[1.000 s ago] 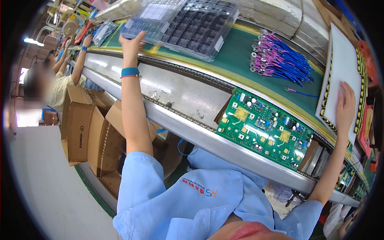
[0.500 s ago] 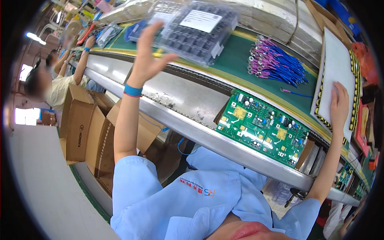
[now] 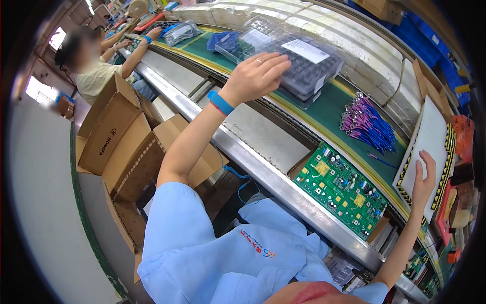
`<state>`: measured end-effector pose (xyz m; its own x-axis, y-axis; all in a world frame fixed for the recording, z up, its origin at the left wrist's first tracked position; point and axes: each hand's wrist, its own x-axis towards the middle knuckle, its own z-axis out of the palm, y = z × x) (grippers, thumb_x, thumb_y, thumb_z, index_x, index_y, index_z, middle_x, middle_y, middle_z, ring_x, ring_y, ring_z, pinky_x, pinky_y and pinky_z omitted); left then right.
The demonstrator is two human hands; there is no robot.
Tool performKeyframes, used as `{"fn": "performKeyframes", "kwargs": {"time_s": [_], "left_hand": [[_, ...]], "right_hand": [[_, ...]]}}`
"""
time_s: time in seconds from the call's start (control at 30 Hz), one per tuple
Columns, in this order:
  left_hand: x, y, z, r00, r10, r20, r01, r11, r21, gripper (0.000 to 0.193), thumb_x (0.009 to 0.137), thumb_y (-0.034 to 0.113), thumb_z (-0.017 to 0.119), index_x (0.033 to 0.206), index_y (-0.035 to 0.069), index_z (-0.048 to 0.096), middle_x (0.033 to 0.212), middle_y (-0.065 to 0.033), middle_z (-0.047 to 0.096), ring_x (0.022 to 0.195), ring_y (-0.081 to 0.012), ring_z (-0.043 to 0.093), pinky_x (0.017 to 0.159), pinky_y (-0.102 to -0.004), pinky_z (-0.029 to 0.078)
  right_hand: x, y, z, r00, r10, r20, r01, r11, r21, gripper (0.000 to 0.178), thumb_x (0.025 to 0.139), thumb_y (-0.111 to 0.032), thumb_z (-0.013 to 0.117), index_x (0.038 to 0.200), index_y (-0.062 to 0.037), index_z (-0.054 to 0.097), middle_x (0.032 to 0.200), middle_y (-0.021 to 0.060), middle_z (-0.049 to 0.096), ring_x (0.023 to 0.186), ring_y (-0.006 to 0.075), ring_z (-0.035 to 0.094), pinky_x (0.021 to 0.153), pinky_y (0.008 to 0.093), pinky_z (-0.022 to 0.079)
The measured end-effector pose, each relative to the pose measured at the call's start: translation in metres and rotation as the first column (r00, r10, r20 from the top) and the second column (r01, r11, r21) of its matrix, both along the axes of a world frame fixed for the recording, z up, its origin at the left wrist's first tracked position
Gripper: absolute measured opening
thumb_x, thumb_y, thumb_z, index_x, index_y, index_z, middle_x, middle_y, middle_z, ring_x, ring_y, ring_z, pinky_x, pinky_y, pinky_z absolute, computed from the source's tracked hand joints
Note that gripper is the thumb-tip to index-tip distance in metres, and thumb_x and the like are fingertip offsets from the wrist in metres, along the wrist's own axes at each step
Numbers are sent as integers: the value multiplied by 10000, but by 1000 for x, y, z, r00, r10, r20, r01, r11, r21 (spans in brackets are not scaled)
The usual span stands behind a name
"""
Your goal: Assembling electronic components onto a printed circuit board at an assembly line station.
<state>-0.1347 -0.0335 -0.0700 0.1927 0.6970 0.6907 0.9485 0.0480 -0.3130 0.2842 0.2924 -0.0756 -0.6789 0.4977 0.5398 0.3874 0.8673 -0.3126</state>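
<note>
My left hand [image 3: 257, 77], a blue band on its wrist, reaches across to a dark plastic compartment box [image 3: 316, 68] with a clear lid and a white label. Its fingers are stretched out over the box's left edge; whether they press on it I cannot tell. Behind them lies a second clear compartment box [image 3: 258, 33]. My right hand [image 3: 424, 177] is open, fingers apart, over a white sheet [image 3: 420, 144] with black-and-yellow striped edges. Between my arms sits a green circuit board [image 3: 340, 190] on the metal rails.
A bundle of blue cables with pink-sleeved ring terminals [image 3: 369, 126] lies on the green belt [image 3: 324, 109], one loose cable [image 3: 382, 159] beside it. Cardboard boxes [image 3: 119, 131] stand at the left. Further along the line sits a co-worker [image 3: 96, 76]. White foam blocks [image 3: 349, 38] line the back.
My left hand has come down from the air to the compartment box, its fingers closer together. The right hand has spread its fingers over the white sheet. The view has turned.
</note>
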Motion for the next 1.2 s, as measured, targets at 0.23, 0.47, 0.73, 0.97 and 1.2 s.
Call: {"fn": "performKeyframes", "kwargs": {"time_s": [0.23,0.47,0.73,0.97,1.2], "left_hand": [[111,11,29,981,-185,-49,192,960,202,278,905,186,598,1167,143,680,1231,-52,669,1126,-231,647,966,-367,516],[143,23,17,920,-389,-49,392,917,71,317,905,240,605,1215,195,651,1282,-30,640,1228,-196,574,1104,-412,378],[80,10,-18,951,-187,247,167,981,99,412,840,3,655,1246,-16,585,1223,-179,642,1139,-346,597,995,-454,416],[76,37,-24,960,-173,218,172,985,22,392,918,30,651,1291,-34,550,1269,-169,610,1149,-310,589,983,-408,452],[108,66,-12,953,-171,251,197,977,-82,401,929,63,643,1313,-8,552,1290,-142,603,1172,-291,578,978,-392,451]], "right_hand": [[-79,-114,23,734,327,-595,-610,-67,-789,737,965,-467,532,1500,-26,279,1398,153,501,1218,208,530,999,317,433],[-42,-113,20,830,-123,-544,-523,164,-836,492,939,-241,571,1352,2,459,1227,190,629,1101,264,626,974,386,477],[211,-85,36,323,-565,-759,-412,638,-650,289,965,-190,581,1202,-27,601,1191,96,656,1103,211,623,932,339,495],[439,-210,-58,-364,-663,-654,287,588,-756,300,1004,-221,475,1198,-6,552,1127,155,651,1012,321,643,871,440,529],[474,-339,-259,-615,-769,-173,-9,227,-974,314,976,-242,520,1189,-11,535,1081,167,652,963,334,646,851,474,545]]}}
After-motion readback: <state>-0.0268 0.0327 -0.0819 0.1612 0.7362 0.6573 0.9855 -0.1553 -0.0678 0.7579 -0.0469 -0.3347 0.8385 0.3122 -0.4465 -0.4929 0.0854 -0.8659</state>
